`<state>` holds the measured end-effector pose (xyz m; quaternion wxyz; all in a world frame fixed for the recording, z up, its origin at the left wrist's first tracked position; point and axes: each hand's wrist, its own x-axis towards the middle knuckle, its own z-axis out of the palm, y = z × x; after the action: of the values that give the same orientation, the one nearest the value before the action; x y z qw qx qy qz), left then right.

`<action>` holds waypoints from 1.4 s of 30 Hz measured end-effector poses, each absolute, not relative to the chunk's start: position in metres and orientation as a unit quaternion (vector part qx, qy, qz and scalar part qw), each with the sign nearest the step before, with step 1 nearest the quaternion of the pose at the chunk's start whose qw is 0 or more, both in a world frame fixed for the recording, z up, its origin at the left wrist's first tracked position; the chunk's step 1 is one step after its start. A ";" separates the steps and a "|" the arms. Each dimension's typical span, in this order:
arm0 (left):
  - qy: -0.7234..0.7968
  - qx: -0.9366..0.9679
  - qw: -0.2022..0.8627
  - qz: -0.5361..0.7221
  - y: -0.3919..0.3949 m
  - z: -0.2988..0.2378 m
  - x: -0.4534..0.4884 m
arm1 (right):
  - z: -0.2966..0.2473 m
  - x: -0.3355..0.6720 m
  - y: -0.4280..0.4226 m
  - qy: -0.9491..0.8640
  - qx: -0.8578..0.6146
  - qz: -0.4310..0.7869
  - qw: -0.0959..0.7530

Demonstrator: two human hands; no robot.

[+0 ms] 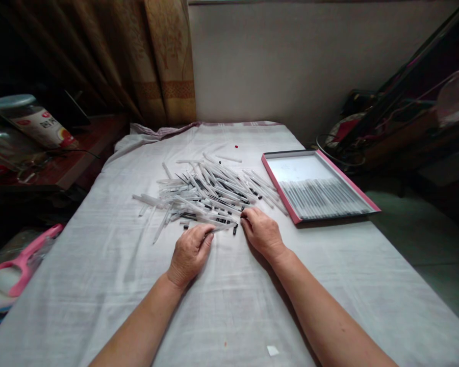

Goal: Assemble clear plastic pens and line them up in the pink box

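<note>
My left hand (191,252) is closed in a pinch on a slim translucent pen barrel (222,228), which points to the right toward my other hand. The fingers of my right hand (263,232) are pressed together at the pile's near right edge; what they hold, if anything, is too small to make out. In front of both hands lies a loose pile of translucent pen barrels (199,188), mixed with thin dark refills (184,179). Small black pen caps (224,220) are scattered along its near side, and one cap (234,230) lies between my hands.
A shallow pink-edged box (278,189) right of the pile holds a row of pens (321,198). A red bit (236,147) lies beyond the pile, a white scrap (273,350) near me. Pink-handled scissors (23,262) and a lidded jar (38,122) are at left.
</note>
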<state>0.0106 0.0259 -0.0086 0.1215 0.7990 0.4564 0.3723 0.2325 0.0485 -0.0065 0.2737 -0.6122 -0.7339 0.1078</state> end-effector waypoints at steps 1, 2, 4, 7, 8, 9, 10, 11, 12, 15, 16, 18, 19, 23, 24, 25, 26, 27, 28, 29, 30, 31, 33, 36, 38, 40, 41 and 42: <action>0.455 0.800 0.119 0.372 0.026 -0.008 0.011 | -0.006 0.233 0.047 -0.723 -0.602 0.137 0.310; 0.456 0.800 0.119 0.371 0.026 -0.007 0.011 | -0.006 0.234 0.045 -0.709 -0.588 0.174 0.348; 0.459 0.800 0.122 0.367 0.026 -0.007 0.011 | -0.006 0.234 0.041 -0.672 -0.556 0.260 0.414; 0.458 0.804 0.119 0.361 0.027 -0.008 0.010 | -0.005 0.230 0.034 -0.621 -0.522 0.354 0.466; 0.458 0.805 0.116 0.360 0.027 -0.008 0.010 | -0.004 0.228 0.033 -0.609 -0.516 0.371 0.475; 0.457 0.806 0.113 0.359 0.027 -0.008 0.010 | -0.002 0.226 0.032 -0.600 -0.514 0.382 0.480; 0.457 0.806 0.111 0.359 0.027 -0.009 0.010 | -0.001 0.224 0.031 -0.593 -0.512 0.390 0.483; 0.456 0.807 0.111 0.358 0.027 -0.009 0.011 | 0.000 0.223 0.031 -0.589 -0.512 0.396 0.485; 0.456 0.807 0.111 0.358 0.027 -0.009 0.011 | 0.001 0.221 0.031 -0.586 -0.512 0.399 0.486; 0.452 0.809 0.114 0.358 0.027 -0.009 0.011 | 0.003 0.220 0.030 -0.585 -0.511 0.399 0.487; 0.452 0.810 0.114 0.357 0.027 -0.009 0.011 | 0.003 0.220 0.030 -0.585 -0.510 0.397 0.489; 0.452 0.810 0.113 0.355 0.027 -0.008 0.011 | 0.003 0.219 0.030 -0.582 -0.509 0.397 0.494; 0.452 0.811 0.113 0.354 0.026 -0.008 0.011 | 0.002 0.219 0.029 -0.579 -0.507 0.401 0.497; 0.453 0.811 0.113 0.352 0.026 -0.008 0.010 | 0.001 0.216 0.029 -0.562 -0.495 0.429 0.505; 0.453 0.812 0.114 0.351 0.026 -0.008 0.010 | 0.001 0.216 0.029 -0.560 -0.495 0.430 0.506; 0.452 0.812 0.116 0.350 0.026 -0.007 0.011 | 0.000 0.216 0.029 -0.561 -0.497 0.426 0.506; 0.452 0.812 0.116 0.350 0.026 -0.007 0.011 | -0.001 0.217 0.029 -0.565 -0.500 0.420 0.504; 0.452 0.812 0.115 0.350 0.026 -0.007 0.011 | -0.001 0.218 0.029 -0.572 -0.502 0.411 0.502; 0.452 0.813 0.114 0.349 0.026 -0.007 0.011 | -0.002 0.219 0.030 -0.581 -0.502 0.402 0.499; 0.451 0.813 0.113 0.349 0.026 -0.007 0.011 | -0.003 0.221 0.030 -0.592 -0.500 0.392 0.495; 0.450 0.814 0.112 0.349 0.026 -0.008 0.011 | -0.004 0.222 0.030 -0.604 -0.499 0.383 0.490; 0.448 0.816 0.111 0.349 0.026 -0.008 0.011 | -0.005 0.224 0.030 -0.616 -0.498 0.373 0.484; 0.443 0.819 0.110 0.347 0.026 -0.008 0.010 | -0.005 0.227 0.031 -0.637 -0.500 0.353 0.469; 0.434 0.826 0.106 0.345 0.026 -0.008 0.010 | -0.002 0.229 0.031 -0.673 -0.503 0.309 0.446; 0.429 0.829 0.104 0.343 0.025 -0.008 0.009 | 0.000 0.229 0.031 -0.696 -0.505 0.273 0.431; 0.428 0.832 0.098 0.339 0.025 -0.008 0.009 | 0.001 0.229 0.031 -0.712 -0.513 0.243 0.413; 0.427 0.834 0.095 0.336 0.025 -0.008 0.010 | 0.000 0.229 0.031 -0.717 -0.519 0.233 0.403; 0.426 0.836 0.091 0.333 0.025 -0.008 0.010 | -0.001 0.229 0.031 -0.720 -0.525 0.226 0.394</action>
<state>0.0098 0.0250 -0.0083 0.0909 0.8364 0.4255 0.3332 0.2290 0.0313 -0.0006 0.3938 -0.5252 -0.7197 0.2262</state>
